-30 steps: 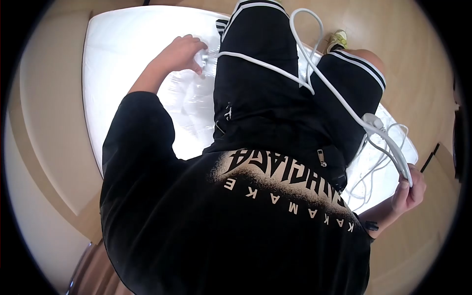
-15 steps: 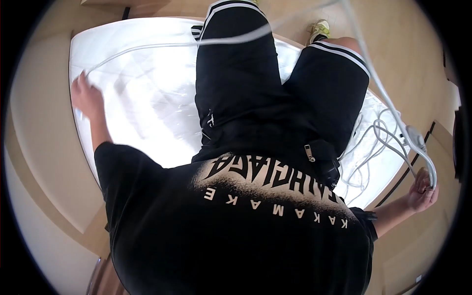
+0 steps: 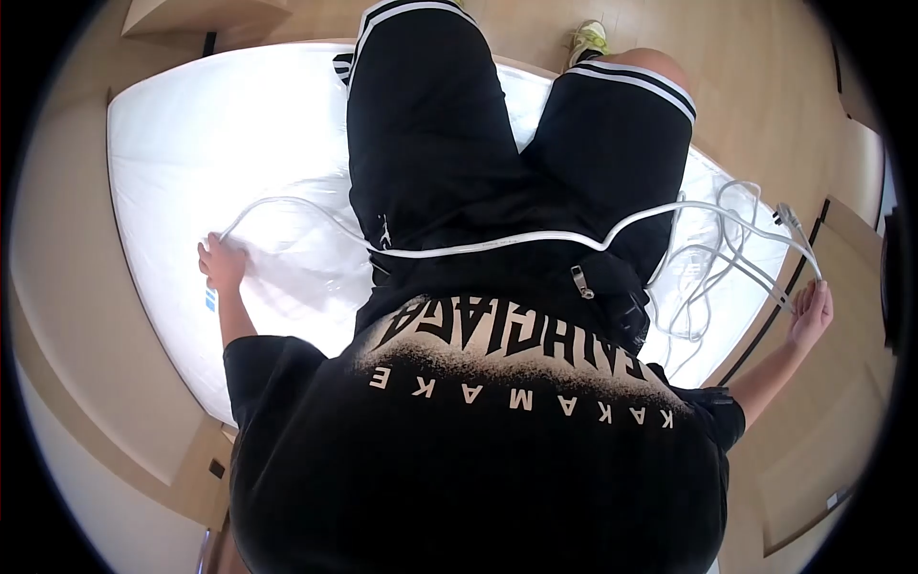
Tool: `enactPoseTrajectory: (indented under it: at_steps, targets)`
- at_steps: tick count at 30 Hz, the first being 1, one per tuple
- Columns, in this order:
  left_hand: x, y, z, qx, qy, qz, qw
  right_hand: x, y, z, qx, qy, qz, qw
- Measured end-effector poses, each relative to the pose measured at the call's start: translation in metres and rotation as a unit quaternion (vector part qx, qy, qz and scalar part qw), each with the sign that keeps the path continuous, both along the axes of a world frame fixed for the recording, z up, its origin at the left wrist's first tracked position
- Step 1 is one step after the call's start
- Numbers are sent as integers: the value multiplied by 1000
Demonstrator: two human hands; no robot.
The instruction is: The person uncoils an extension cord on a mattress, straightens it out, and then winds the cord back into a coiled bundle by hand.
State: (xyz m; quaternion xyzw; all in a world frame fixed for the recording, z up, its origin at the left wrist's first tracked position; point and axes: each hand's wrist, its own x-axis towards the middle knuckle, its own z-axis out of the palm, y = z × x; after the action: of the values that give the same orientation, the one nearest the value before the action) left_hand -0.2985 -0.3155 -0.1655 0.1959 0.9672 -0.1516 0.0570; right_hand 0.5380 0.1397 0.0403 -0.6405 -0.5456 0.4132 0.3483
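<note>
A long white power cord (image 3: 478,246) runs slack across my lap from one hand to the other. At the left, over the white plastic-covered surface, my left hand (image 3: 223,263) pinches the cord. Out to the right, my right hand (image 3: 813,311) is closed around the cord. A plug (image 3: 786,216) on the cord sticks up just above that hand. Several loose loops of cord (image 3: 703,277) lie on the white surface between my right leg and my right hand.
I sit on a white, plastic-wrapped mattress (image 3: 191,143) with a dark edge. My legs in black shorts (image 3: 430,115) stretch forward over it. Wooden floor (image 3: 746,96) lies ahead and to the right. Pale wooden panels (image 3: 76,287) stand at the left.
The cord, raised in an arc and blurred before, has dropped across my lap. My left hand has come down and inward; my right hand has moved slightly forward and inward.
</note>
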Motion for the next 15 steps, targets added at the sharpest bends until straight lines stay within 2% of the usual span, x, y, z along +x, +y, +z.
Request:
enactPoseTrajectory:
  at_steps: [1,3,5,6,7,8,9,10,11,12,13,15]
  targets:
    - [-26,-10,-8,62,-19,-58,996,-9,0,-1,15,2,-22,1000]
    - [-11,42,19,229,-41,-194,953,-22,0,-1,49,0,-75,996]
    - [59,126,69,402,-200,-172,877,-22,1,6,60,89,26,994]
    - [96,156,87,409,-257,-219,848,-21,1,9,69,131,77,986]
    - [136,183,105,411,-313,-265,814,-28,0,10,97,139,45,985]
    - [183,208,121,430,-410,-279,754,-36,-1,14,105,159,57,980]
    - [226,230,133,411,-466,-321,715,-45,-2,20,98,215,119,964]
    - [261,246,137,373,-420,-460,687,-52,-5,24,96,244,136,955]
    - [296,259,147,316,-535,-427,657,-63,-8,30,99,264,188,941]
    - [324,268,149,274,-572,-456,624,-73,-13,37,103,258,202,939]
    - [336,276,147,169,-588,-480,629,-87,-16,44,102,248,217,939]
    - [344,284,131,122,-622,-488,600,-100,-20,52,105,271,271,918]
